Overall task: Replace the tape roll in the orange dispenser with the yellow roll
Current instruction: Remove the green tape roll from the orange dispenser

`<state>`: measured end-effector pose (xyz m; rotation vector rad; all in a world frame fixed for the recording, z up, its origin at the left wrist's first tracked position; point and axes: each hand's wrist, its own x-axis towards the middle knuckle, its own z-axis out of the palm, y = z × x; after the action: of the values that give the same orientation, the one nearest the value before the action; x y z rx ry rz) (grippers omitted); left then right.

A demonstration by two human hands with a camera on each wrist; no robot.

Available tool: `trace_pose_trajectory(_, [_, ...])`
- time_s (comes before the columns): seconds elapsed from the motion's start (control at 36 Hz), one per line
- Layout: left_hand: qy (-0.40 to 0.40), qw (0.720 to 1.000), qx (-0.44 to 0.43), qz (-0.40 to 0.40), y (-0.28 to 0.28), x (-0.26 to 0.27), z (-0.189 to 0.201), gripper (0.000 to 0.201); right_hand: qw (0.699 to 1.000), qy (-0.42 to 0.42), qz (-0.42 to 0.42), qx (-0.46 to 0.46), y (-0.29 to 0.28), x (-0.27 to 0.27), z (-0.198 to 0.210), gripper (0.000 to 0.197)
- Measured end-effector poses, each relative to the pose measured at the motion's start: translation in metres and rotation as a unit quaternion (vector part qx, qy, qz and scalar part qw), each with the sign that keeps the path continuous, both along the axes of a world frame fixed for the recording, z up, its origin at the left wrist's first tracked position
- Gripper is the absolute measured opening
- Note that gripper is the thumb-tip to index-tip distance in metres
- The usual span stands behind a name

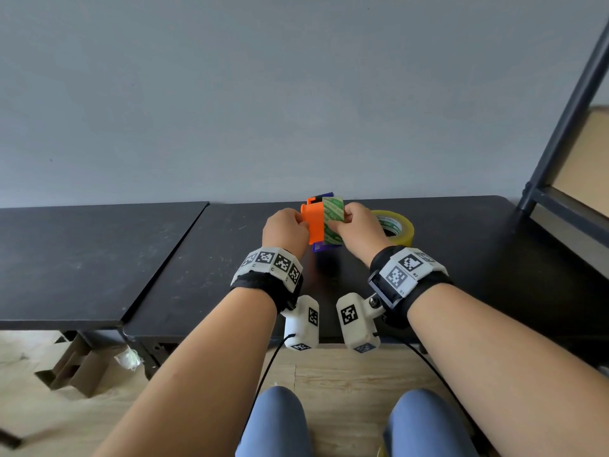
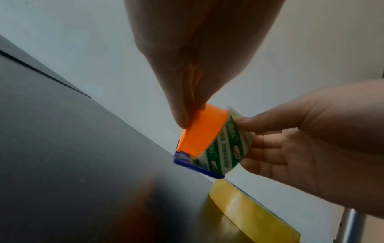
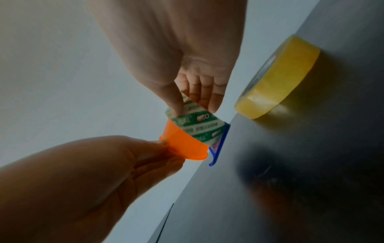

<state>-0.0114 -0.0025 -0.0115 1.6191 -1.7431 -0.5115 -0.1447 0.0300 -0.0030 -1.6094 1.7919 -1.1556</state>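
Observation:
The orange dispenser (image 1: 314,222) with blue end parts is held above the black table (image 1: 461,265). My left hand (image 1: 285,230) pinches its orange body (image 2: 202,129) from the left. A green-and-white printed tape roll (image 1: 333,221) sits partly out of the dispenser's right side. My right hand (image 1: 357,230) grips that roll (image 3: 196,121) with thumb and fingers. The yellow roll (image 1: 397,227) lies flat on the table just right of my right hand, untouched (image 3: 276,78).
A second black table (image 1: 82,258) adjoins on the left. A dark metal shelf frame (image 1: 560,153) with a cardboard box stands at the right. Cardboard scraps (image 1: 75,367) lie on the wooden floor below. A grey wall rises behind the table.

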Motion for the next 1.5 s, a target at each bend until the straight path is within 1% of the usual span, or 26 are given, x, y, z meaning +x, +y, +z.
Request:
trace_pose_trajectory(0.11, [-0.011, 1.0, -0.008, 0.023, -0.003, 0.006, 0.004, 0.021, 0.998, -0.057, -0.038, 0.002, 0.001, -0.004, 0.0, 0.025])
trace_pose_trajectory(0.17, [-0.009, 0.999, -0.007, 0.042, -0.003, 0.011, 0.006, 0.02, 0.996, -0.062, -0.062, -0.001, 0.001, -0.009, 0.001, 0.027])
trace_pose_trajectory(0.25, [0.011, 0.999, 0.001, 0.047, -0.007, 0.017, 0.005, 0.021, 0.997, -0.046, -0.065, -0.003, 0.001, -0.014, 0.002, 0.027])
trace_pose_trajectory(0.36, [0.092, 0.995, 0.018, 0.04, -0.013, 0.02, -0.001, 0.025, 0.997, -0.018, -0.068, -0.014, 0.001, -0.013, 0.002, 0.026])
trace_pose_trajectory(0.42, [0.126, 0.991, 0.034, 0.034, -0.03, 0.022, -0.016, 0.03, 0.998, -0.017, -0.061, -0.014, 0.001, -0.01, 0.002, 0.026])
trace_pose_trajectory(0.5, [0.178, 0.98, 0.076, 0.04, -0.033, 0.021, -0.019, 0.016, 0.999, -0.008, -0.049, -0.019, 0.002, -0.006, 0.0, 0.026])
trace_pose_trajectory(0.53, [0.185, 0.978, 0.084, 0.039, -0.026, 0.019, -0.016, 0.016, 0.999, -0.002, -0.046, -0.02, 0.003, -0.005, -0.001, 0.026])
trace_pose_trajectory(0.56, [0.175, 0.979, 0.097, 0.024, -0.019, 0.018, -0.012, 0.013, 0.999, 0.007, -0.043, -0.021, 0.003, -0.004, -0.002, 0.027])
trace_pose_trajectory(0.58, [0.174, 0.976, 0.128, 0.01, -0.014, 0.019, -0.009, 0.008, 0.999, 0.019, -0.04, -0.019, 0.004, -0.002, -0.003, 0.029])
trace_pose_trajectory(0.61, [0.172, 0.972, 0.158, 0.028, -0.01, 0.02, -0.007, 0.014, 0.999, 0.031, -0.037, -0.018, 0.004, -0.001, -0.004, 0.031])
trace_pose_trajectory(0.64, [0.096, 0.984, 0.142, 0.048, -0.001, 0.021, -0.009, 0.02, 0.998, 0.044, -0.035, -0.017, 0.005, 0.0, -0.005, 0.032])
trace_pose_trajectory(0.67, [0.021, 0.99, 0.126, 0.057, -0.001, 0.023, -0.012, 0.024, 0.998, 0.056, -0.034, -0.019, 0.004, 0.001, -0.006, 0.031])
trace_pose_trajectory(0.69, [-0.01, 0.991, 0.127, 0.048, -0.002, 0.024, -0.013, 0.025, 0.997, 0.066, -0.033, -0.02, 0.004, 0.001, -0.007, 0.028])
trace_pose_trajectory(0.72, [0.005, 0.991, 0.129, 0.046, -0.004, 0.027, -0.015, 0.025, 0.997, 0.074, -0.032, -0.02, 0.004, 0.002, -0.007, 0.026])
trace_pose_trajectory(0.75, [0.058, 0.985, 0.152, 0.056, -0.005, 0.031, -0.016, 0.027, 0.996, 0.08, -0.031, -0.02, 0.004, 0.003, -0.007, 0.026])
trace_pose_trajectory(0.78, [0.132, 0.972, 0.185, 0.06, -0.009, 0.032, -0.015, 0.029, 0.996, 0.086, -0.03, -0.018, 0.003, 0.003, -0.007, 0.027])
trace_pose_trajectory(0.81, [0.154, 0.967, 0.189, 0.07, -0.004, 0.032, -0.015, 0.032, 0.995, 0.092, -0.028, -0.016, 0.003, 0.004, -0.008, 0.028])
trace_pose_trajectory(0.86, [0.113, 0.975, 0.177, 0.075, -0.005, 0.032, -0.017, 0.036, 0.994, 0.103, -0.025, -0.014, 0.002, 0.006, -0.009, 0.031])
trace_pose_trajectory(0.94, [0.012, 0.978, 0.186, 0.094, -0.002, 0.029, -0.015, 0.031, 0.993, 0.113, -0.023, -0.011, 0.001, 0.008, -0.011, 0.035])
trace_pose_trajectory(1.06, [-0.058, 0.976, 0.177, 0.112, 0.004, 0.025, -0.006, 0.035, 0.993, 0.117, -0.023, -0.012, 0.0, 0.008, -0.012, 0.034])
trace_pose_trajectory(1.17, [-0.087, 0.983, 0.135, 0.089, 0.01, 0.019, 0.001, 0.049, 0.993, 0.115, -0.026, -0.015, 0.002, 0.006, -0.01, 0.036])
trace_pose_trajectory(1.31, [-0.098, 0.992, 0.066, 0.037, 0.021, 0.001, 0.012, 0.047, 0.994, 0.096, -0.042, -0.024, 0.008, -0.006, -0.004, 0.039])
trace_pose_trajectory(1.36, [-0.106, 0.993, 0.055, 0.014, 0.025, -0.009, 0.016, 0.047, 0.994, 0.088, -0.057, -0.032, 0.011, -0.014, -0.001, 0.04])
trace_pose_trajectory(1.5, [-0.114, 0.992, 0.045, -0.037, 0.034, -0.038, 0.019, 0.05, 0.988, 0.101, -0.107, -0.04, 0.027, -0.041, 0.005, 0.044])
